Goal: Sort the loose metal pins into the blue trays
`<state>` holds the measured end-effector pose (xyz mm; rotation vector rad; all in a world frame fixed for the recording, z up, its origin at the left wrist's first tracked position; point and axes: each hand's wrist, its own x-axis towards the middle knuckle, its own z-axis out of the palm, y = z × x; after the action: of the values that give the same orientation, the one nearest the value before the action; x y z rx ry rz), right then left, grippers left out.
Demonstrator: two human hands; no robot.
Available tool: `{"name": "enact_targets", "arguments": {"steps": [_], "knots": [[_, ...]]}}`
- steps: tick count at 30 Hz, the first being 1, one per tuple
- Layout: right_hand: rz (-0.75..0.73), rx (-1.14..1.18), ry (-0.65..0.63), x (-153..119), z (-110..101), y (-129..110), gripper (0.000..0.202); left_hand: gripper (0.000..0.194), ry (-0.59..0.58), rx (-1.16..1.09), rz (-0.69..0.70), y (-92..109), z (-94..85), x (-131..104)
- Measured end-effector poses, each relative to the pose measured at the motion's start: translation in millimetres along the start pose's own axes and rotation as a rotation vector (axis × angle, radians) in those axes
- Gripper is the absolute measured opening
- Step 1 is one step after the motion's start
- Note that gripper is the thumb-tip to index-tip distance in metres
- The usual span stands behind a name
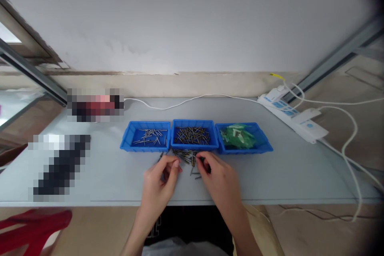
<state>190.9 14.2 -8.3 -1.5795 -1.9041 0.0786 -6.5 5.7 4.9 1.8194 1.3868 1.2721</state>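
Observation:
My left hand (162,178) is closed, thumb and index fingertip pinched together. Whatever it may hold is too small to make out. Opposite it, my right hand (222,176) pinches what looks like a thin metal rod (193,155) at its fingertips. Between and behind both hands lies a loose pile of thin metal rods (185,156), like screws or drill bits, partly hidden by the fingers. Just beyond the pile stands the middle blue bin (195,147), full of darker, brassy rods (192,135). The left blue bin (145,149) holds fewer silvery rods (153,133).
A right blue bin (264,146) holds green plastic packets (240,137). At the right lies a white power strip (306,128), its white cable (162,108) running along the back. Blurred-out items (63,168) sit at the left. A wall rises behind the grey table (114,184).

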Motion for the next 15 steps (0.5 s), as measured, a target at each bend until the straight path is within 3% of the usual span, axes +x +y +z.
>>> {"name": "enact_targets", "arguments": {"steps": [7, 15], "knots": [[0.038, 0.083, 0.052, -2, -5, -9, 0.024, 0.011, -0.016, 0.047, 0.003, -2, 2.4, -2], [-0.058, 0.127, 0.048, -1, -2, -16, 0.016, 0.027, -0.082, 0.221, 0.243, -2, 8.8, 4]]}}
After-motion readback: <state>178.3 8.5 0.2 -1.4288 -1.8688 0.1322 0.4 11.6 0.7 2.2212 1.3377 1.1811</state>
